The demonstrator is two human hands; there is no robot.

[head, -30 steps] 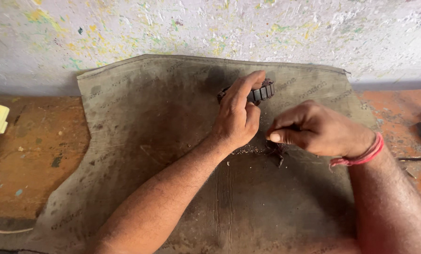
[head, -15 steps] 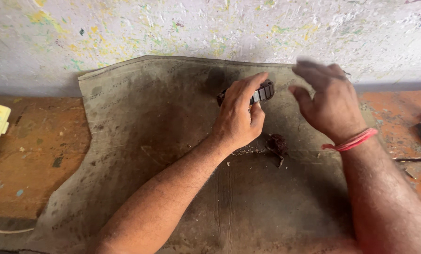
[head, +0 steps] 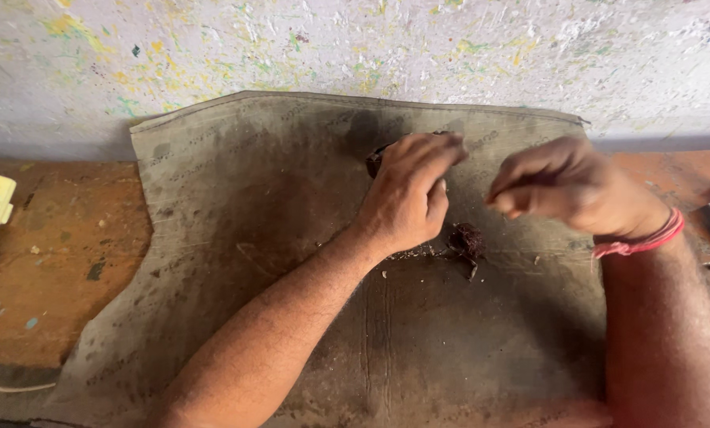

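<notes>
Left hand (head: 409, 196): clamped on small dark ridged object (head: 374, 162), frame centre.
Right hand (head: 567, 187): fingertips pinched together, raised, blurred.
Below: crumbly dark clump (head: 467, 238) on coarse grey-green sackcloth (head: 236, 238).

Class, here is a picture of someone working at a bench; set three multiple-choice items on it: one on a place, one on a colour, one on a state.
1. Where is the small dark clump?
A. on the grey cloth
B. on the bare wood
C. on the wall

2. What colour is the wrist band?
A. blue
B. red
C. white

3. How is the right hand?
A. flat on the cloth
B. raised, fingers pinched together
C. gripping a hammer

Answers: 1 A, the clump lies on the cloth beside the left hand; 2 B, red cords circle the wrist; 3 B, it hovers with fingertips closed.
</notes>
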